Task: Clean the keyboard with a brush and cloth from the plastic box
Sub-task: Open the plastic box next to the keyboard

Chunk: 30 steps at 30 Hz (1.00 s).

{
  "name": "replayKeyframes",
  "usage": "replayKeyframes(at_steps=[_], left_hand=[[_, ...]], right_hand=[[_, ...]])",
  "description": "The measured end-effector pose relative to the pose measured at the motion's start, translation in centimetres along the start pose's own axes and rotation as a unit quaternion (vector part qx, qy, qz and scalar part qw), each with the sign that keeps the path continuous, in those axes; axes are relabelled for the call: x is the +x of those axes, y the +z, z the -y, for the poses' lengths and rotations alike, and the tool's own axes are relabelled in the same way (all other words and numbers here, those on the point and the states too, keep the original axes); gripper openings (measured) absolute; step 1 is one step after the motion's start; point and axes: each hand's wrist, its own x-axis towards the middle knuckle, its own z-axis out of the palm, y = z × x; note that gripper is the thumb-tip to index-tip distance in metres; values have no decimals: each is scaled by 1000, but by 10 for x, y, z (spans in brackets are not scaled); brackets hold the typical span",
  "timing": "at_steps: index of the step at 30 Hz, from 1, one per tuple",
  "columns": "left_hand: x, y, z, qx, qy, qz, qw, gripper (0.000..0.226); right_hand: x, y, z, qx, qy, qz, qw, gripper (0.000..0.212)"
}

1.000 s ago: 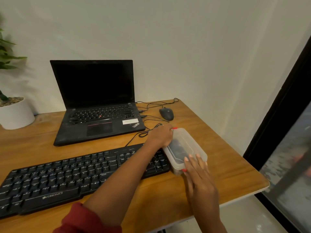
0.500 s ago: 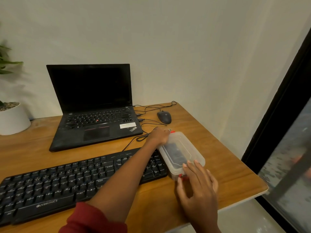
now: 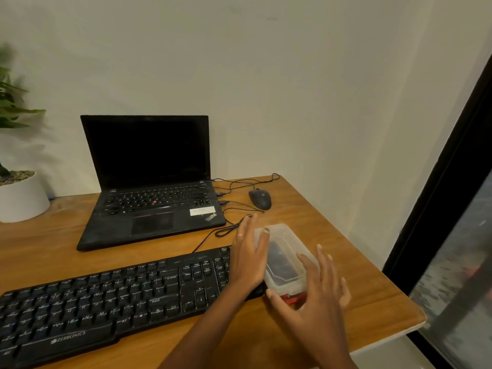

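Note:
A black keyboard (image 3: 106,299) lies across the front of the wooden desk (image 3: 359,275). At its right end stands a clear plastic box (image 3: 286,235) with a lid and red clips, something dark inside it. My left hand (image 3: 249,258) lies flat along the box's left side, fingers straight, over the keyboard's right end. My right hand (image 3: 316,291) is spread at the box's near end, thumb by the red clip (image 3: 291,298), fingers over the near right corner. Brush and cloth cannot be told apart through the plastic.
A black laptop (image 3: 149,182) stands open behind the keyboard, with a mouse (image 3: 260,198) and loose cables (image 3: 234,206) to its right. A white plant pot (image 3: 22,198) sits at the far left. The desk's right edge drops off beside a dark window frame (image 3: 436,187).
My left hand has straightened from gripping the box's far end to lying flat along its left side. My right hand has moved to the near red clip and spread out.

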Motion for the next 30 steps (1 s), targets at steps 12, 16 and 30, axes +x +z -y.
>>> replayKeyframes(at_steps=[12, 16, 30], left_hand=[[-89, -11, -11, -89, 7, 46, 995, 66], [-90, -11, -9, 79, 23, 118, 990, 68], [-86, -10, -2, 201, 63, 142, 967, 70]], right_hand=[[20, -42, 18, 252, 124, 4, 960, 60], [35, -51, -6, 335, 209, -6, 919, 49], [42, -39, -67, -43, 268, 17, 962, 34]])
